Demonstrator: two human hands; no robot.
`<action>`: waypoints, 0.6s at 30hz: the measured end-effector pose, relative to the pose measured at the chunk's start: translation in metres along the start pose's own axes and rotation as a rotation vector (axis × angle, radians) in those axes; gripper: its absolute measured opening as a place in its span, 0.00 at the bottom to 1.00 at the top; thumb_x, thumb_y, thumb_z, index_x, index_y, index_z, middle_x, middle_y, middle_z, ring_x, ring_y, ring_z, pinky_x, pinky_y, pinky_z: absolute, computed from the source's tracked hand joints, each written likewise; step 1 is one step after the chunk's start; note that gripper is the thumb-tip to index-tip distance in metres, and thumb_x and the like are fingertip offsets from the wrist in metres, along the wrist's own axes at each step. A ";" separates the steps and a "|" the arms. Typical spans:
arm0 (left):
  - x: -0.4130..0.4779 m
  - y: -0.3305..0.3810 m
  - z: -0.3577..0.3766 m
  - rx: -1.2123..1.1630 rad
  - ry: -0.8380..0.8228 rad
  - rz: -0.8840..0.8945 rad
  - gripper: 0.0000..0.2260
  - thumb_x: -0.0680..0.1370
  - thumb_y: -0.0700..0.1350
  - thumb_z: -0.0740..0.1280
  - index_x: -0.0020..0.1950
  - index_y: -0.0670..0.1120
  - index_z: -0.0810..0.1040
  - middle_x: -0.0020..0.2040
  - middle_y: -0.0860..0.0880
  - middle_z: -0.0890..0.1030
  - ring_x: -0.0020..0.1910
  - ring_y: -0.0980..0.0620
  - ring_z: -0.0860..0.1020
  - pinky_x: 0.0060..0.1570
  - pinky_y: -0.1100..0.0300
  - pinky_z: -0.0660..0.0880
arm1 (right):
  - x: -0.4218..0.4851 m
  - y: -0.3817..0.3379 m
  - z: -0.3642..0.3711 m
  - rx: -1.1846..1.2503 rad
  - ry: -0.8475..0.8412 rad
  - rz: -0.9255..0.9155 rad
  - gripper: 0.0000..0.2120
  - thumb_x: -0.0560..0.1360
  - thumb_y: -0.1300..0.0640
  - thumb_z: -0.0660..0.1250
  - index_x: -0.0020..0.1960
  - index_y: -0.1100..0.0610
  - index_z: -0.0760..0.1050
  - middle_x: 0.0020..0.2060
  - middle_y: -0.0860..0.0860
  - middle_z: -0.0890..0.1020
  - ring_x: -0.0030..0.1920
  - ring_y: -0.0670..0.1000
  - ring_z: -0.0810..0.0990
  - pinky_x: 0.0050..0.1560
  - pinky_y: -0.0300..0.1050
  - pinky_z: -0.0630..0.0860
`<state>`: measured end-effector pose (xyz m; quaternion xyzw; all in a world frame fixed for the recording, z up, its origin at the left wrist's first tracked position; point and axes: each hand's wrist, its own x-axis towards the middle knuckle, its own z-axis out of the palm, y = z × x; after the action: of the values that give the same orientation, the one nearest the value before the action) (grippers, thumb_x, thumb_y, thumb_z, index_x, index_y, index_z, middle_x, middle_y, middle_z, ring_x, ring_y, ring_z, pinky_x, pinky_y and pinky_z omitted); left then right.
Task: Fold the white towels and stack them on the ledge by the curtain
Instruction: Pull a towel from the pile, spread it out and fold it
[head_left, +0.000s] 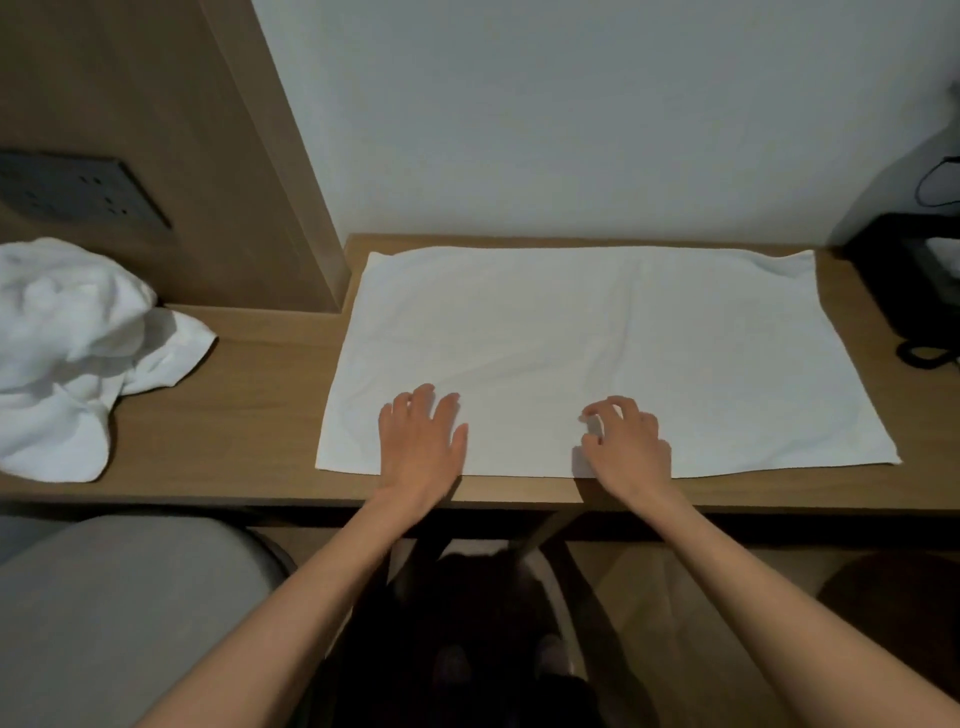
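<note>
A rectangular white towel (597, 338) lies spread flat at the centre of the frame on the light brown wooden surface (249, 415). Its far edge runs close to the pale wall (571, 104) and its near edge close to the front lip of the surface.

The left hand (421, 441) rests palm down on the towel's near edge, left of centre, with fingers straight and slightly spread, holding nothing. The right hand (628, 447) sits on the same edge, right of centre, arched with bent fingers whose tips touch the cloth. I cannot tell whether it pinches the fabric.

At the left of the frame a second white towel, crumpled into a loose heap (67, 343), lies on the same surface, well apart from the flat one. Above it, a dark socket plate (78, 189) is set in a wooden panel (218, 130). At the right edge stands a black boxy object (914, 280), just beside the flat towel's far corner. A grey cushioned seat (119, 613) fills the lower left.
</note>
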<state>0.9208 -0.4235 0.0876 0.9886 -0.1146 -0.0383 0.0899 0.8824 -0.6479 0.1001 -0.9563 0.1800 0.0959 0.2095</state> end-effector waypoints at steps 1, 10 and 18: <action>0.007 0.015 -0.002 -0.026 -0.003 0.037 0.20 0.82 0.53 0.53 0.74 0.52 0.63 0.74 0.47 0.61 0.72 0.45 0.60 0.71 0.50 0.56 | 0.001 0.008 -0.006 0.001 0.025 0.015 0.16 0.79 0.55 0.57 0.66 0.50 0.71 0.71 0.50 0.65 0.68 0.55 0.65 0.65 0.56 0.67; 0.053 0.166 0.017 -0.169 -0.138 0.230 0.22 0.83 0.53 0.49 0.78 0.56 0.52 0.79 0.48 0.47 0.77 0.42 0.45 0.73 0.44 0.43 | 0.027 0.131 -0.062 0.030 0.164 0.208 0.16 0.80 0.55 0.58 0.68 0.50 0.69 0.72 0.52 0.64 0.70 0.56 0.64 0.66 0.55 0.67; 0.086 0.285 0.066 -0.091 -0.231 0.286 0.22 0.83 0.54 0.48 0.78 0.59 0.48 0.79 0.50 0.43 0.76 0.38 0.42 0.71 0.37 0.45 | 0.065 0.265 -0.105 0.062 0.186 0.377 0.22 0.79 0.55 0.57 0.73 0.48 0.62 0.71 0.59 0.63 0.68 0.61 0.61 0.66 0.58 0.63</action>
<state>0.9353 -0.7278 0.0714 0.9462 -0.2616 -0.1434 0.1255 0.8514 -0.9382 0.0805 -0.9034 0.3774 0.0391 0.1997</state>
